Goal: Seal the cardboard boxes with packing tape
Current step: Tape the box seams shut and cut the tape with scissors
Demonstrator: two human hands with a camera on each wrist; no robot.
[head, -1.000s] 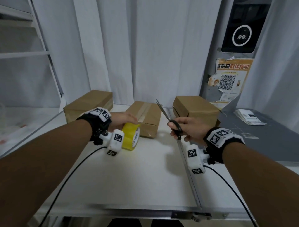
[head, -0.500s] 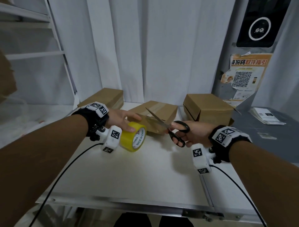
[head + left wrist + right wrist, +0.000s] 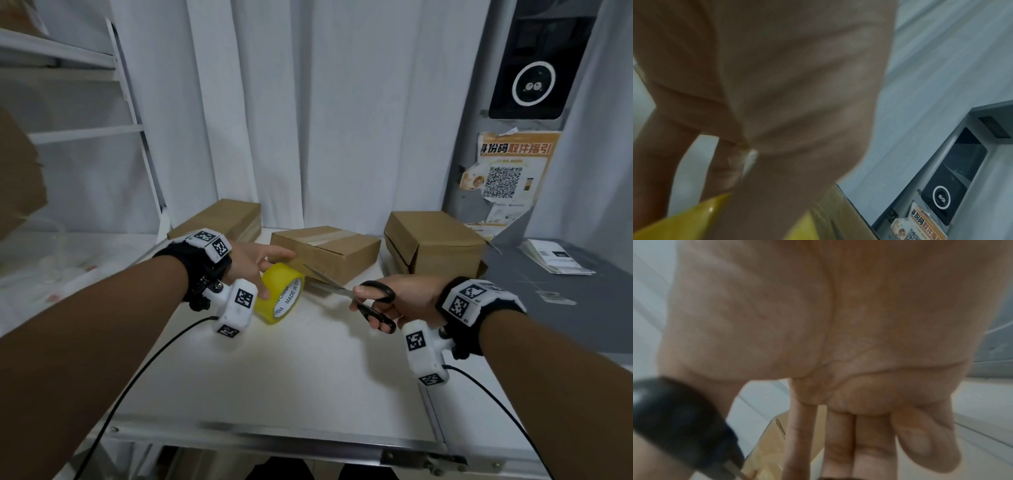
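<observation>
My left hand [image 3: 255, 262] grips a yellow roll of packing tape [image 3: 282, 297] just above the white table [image 3: 274, 370], in front of the middle cardboard box [image 3: 329, 248], which has a strip of tape along its top seam. A stretch of tape runs from the roll toward that box. My right hand [image 3: 394, 301] holds black-handled scissors [image 3: 375, 303] with thumb and fingers through the loops; the blades are parted and point left at the tape between roll and box. Two more boxes stand at the back, one left [image 3: 222, 219], one right [image 3: 433, 241]. In the left wrist view the yellow roll [image 3: 684, 222] shows under the palm.
White curtains hang behind the table. A white shelf frame [image 3: 137, 130] stands at the left. A grey counter [image 3: 565, 308] with papers [image 3: 555, 262] lies to the right, below a poster with a QR code [image 3: 510, 174] and a black wall panel [image 3: 534, 68].
My right hand has swung the scissors from upright down to level, blades opened toward the tape. The roll in my left hand has tilted and shifted slightly toward me.
</observation>
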